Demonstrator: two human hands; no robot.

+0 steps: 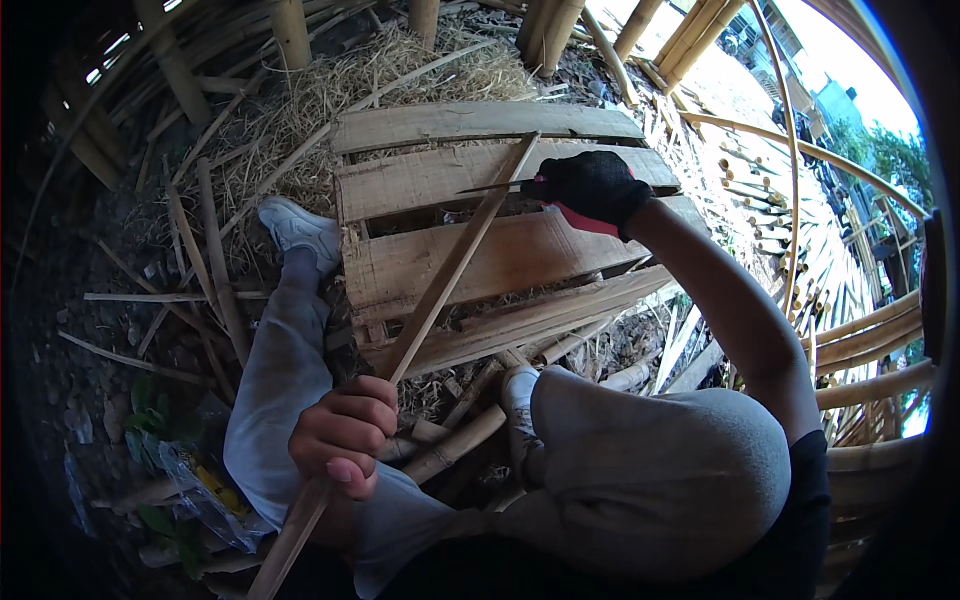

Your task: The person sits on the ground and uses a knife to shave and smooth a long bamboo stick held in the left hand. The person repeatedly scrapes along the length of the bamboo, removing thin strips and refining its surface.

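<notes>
A long split bamboo strip [437, 290] runs slantwise from the lower left up across a slatted wooden pallet [450, 262]. My bare left hand [345, 435] is closed around the strip below the pallet's near edge. The strip's far end rests over the upper slats. My right hand [590, 190], in a black and red glove, grips a knife by its handle. The thin dark knife blade [490, 187] points left and lies across the strip near its far end. Whether the edge cuts into the bamboo I cannot tell.
Dry straw [440, 75] heaps behind the pallet, beneath upright bamboo posts [291, 35]. Loose bamboo sticks [215, 255] lie on the left, near a clear plastic bag [205, 490]. Cut bamboo poles [760, 200] are piled at the right. My legs [640, 470] straddle the pallet's near side.
</notes>
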